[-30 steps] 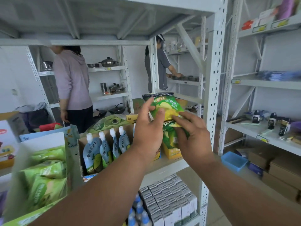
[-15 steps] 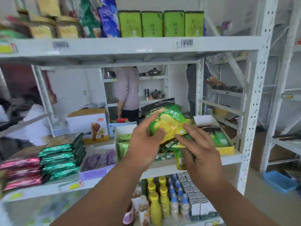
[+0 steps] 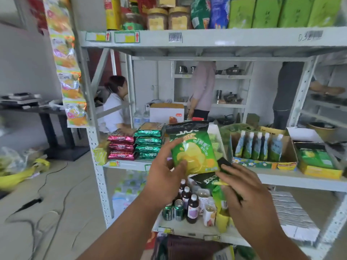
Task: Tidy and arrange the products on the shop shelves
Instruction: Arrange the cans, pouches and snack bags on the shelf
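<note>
Middle shelf (image 3: 281,177) carried stacked packets at its left end and a pouch box (image 3: 262,160) toward the right. Green chip bag (image 3: 193,154) was held up in front of its front edge, left hand (image 3: 165,177) pinching it. Right hand (image 3: 246,192) gripped dark and green bags (image 3: 210,182) below. Step looked like sorting; next move probably needs a free slot.

green snack packets (image 3: 194,152) held upright before shelf (image 3: 206,37).
</note>
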The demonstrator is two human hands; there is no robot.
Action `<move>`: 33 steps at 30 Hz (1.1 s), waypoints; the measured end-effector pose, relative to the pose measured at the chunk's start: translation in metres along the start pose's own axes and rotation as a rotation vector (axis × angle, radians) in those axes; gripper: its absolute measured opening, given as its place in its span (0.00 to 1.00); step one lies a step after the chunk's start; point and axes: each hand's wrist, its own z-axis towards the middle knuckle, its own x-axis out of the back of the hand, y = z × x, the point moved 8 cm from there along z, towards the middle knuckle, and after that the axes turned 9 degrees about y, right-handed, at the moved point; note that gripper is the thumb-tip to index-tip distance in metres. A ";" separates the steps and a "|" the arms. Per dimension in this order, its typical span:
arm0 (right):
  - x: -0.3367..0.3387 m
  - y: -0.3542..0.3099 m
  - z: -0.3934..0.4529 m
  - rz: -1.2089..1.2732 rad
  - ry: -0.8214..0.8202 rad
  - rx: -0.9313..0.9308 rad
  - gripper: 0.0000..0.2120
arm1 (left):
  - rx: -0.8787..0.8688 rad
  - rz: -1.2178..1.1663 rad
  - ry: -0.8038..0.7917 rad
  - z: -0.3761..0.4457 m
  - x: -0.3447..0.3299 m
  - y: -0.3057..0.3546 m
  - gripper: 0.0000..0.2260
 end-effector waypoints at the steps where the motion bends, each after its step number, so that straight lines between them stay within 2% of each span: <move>1: -0.002 -0.005 -0.001 0.003 -0.004 -0.001 0.14 | 0.019 -0.009 0.013 -0.002 0.008 -0.004 0.25; 5: -0.010 -0.023 -0.005 0.032 0.012 0.000 0.14 | 0.107 -0.075 0.116 -0.007 0.033 -0.014 0.25; 10: -0.008 -0.033 -0.010 0.025 0.046 0.002 0.13 | 0.069 -0.113 0.208 -0.005 0.056 -0.017 0.23; 12: -0.007 -0.036 -0.008 0.025 0.069 0.010 0.13 | 0.037 -0.065 0.185 -0.010 0.055 -0.017 0.23; 18: -0.013 -0.037 -0.001 0.034 0.104 -0.023 0.17 | 0.072 -0.177 -0.045 -0.044 0.019 -0.028 0.21; 21: -0.015 -0.035 -0.006 0.057 0.110 -0.086 0.17 | 0.010 -0.211 -0.125 -0.065 0.005 -0.018 0.27; 25: -0.024 -0.031 -0.019 0.127 -0.001 -0.274 0.17 | 0.001 -0.194 -0.124 -0.081 0.002 -0.029 0.33; 28: -0.029 -0.028 -0.027 0.227 -0.099 -0.346 0.20 | 0.089 -0.199 -0.075 -0.084 0.013 -0.050 0.38; 33: -0.027 -0.006 -0.042 0.306 -0.105 -0.511 0.27 | 0.185 -0.308 -0.082 -0.094 0.025 -0.059 0.36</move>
